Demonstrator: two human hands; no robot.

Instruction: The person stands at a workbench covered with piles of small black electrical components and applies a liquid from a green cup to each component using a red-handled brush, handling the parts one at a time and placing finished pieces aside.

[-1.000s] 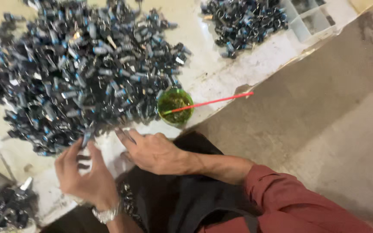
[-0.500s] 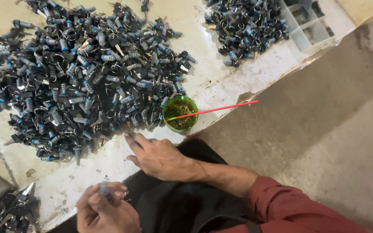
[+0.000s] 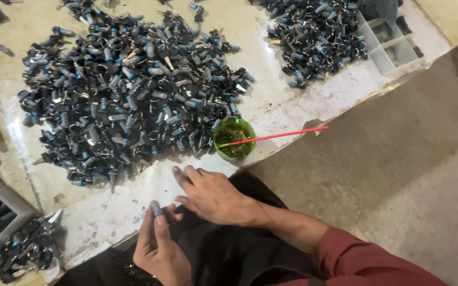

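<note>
Blue-banded and dark, the small cylinder part [image 3: 156, 207] sits pinched in my left hand [image 3: 161, 249] fingertips, well below the green cup [image 3: 234, 139], so I should grip it firmly while my right hand [image 3: 213, 195] rests flat, empty.

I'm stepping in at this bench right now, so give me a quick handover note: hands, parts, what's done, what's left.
Left hand: pinches one small cylinder part at the table edge.
Right hand: flat on the table, palm down, holding nothing.
Big pile of dark parts lies ahead; green cup with red stick beside it; second pile far right; smaller heap lower left.
Done: one part picked. Left: the big pile looks largely unworked.
</note>
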